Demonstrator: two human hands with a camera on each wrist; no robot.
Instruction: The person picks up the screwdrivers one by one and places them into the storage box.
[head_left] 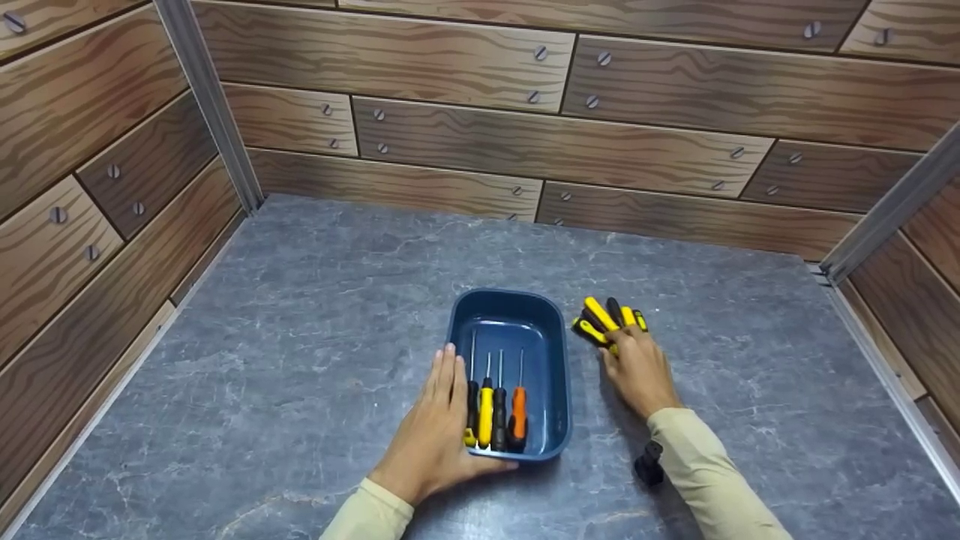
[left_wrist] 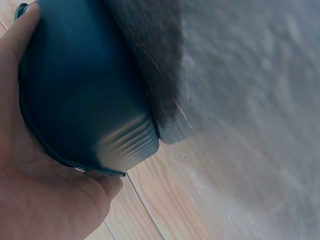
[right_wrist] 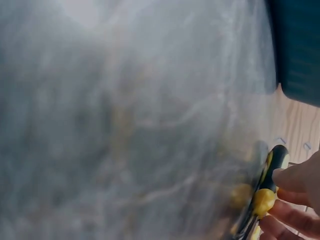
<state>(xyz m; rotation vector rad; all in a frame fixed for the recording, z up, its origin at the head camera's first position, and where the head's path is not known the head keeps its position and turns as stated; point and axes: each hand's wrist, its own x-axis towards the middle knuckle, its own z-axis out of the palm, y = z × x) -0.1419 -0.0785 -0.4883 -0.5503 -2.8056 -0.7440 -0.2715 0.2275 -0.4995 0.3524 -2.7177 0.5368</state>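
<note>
A dark blue plastic tray (head_left: 551,375) holds several screwdrivers side by side, tips pointing away. Among them are a yellow-handled screwdriver (head_left: 486,416) and an orange-handled screwdriver (head_left: 519,412). My left hand (head_left: 431,427) rests against the tray's near left corner, fingers straight along the left side and thumb along the near side. In the left wrist view that hand lies against the tray's outer wall (left_wrist: 75,85). To the right of the tray, my right hand (head_left: 641,371) pinches a black-and-yellow screwdriver (right_wrist: 274,162) at a pile of yellow and black handles (head_left: 600,311); its fingertips are partly hidden.
The grey marbled tabletop (head_left: 337,300) runs under everything. Wood-patterned panels (head_left: 450,127) stand at the back and both sides, with metal corner posts (head_left: 217,105). A small black object (head_left: 649,463) is beside the right sleeve.
</note>
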